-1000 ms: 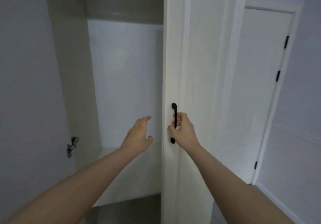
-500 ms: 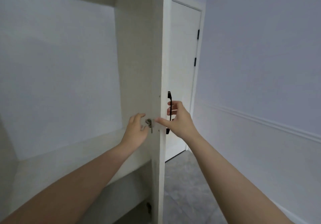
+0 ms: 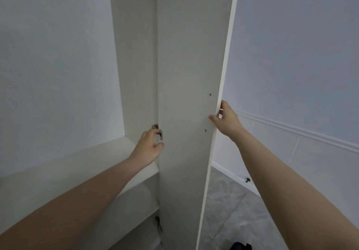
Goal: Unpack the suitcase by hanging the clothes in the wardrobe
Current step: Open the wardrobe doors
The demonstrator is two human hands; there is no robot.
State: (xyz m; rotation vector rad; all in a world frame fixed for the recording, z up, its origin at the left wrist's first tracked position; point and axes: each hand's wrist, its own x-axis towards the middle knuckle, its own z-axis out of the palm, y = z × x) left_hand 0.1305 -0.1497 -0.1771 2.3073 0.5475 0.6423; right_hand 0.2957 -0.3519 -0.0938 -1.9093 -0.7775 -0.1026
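The wardrobe door (image 3: pixel 186 94) stood swung well out from the carcass, its inner face turned toward the camera. A second earlier it had been nearly shut with only its front and black handle showing, and half a second earlier it was edge-on. The right hand (image 3: pixel 226 120), which had been curled round that handle, now pinched the door's free edge, thumb on the inner face and fingers wrapped behind, near two small screw heads. The left hand (image 3: pixel 148 147) had gone from hovering open in the gap to the metal hinge (image 3: pixel 157 132) where the door meets the side panel; its fingers were curled at the hinge plate, touching it, though whether they truly gripped it could not be told.

Inside, the wardrobe's pale back wall (image 3: pixel 58 75) and a shelf ledge (image 3: pixel 77 164) were exposed. No clothes, hangers or rail showed in this view. A dark object at the bottom edge on the tiled floor (image 3: pixel 229 211) was too cut off to identify, so the suitcase's whereabouts could not be stated.

By my judgement the opening step was nearly complete and the hanging itself had not begun.
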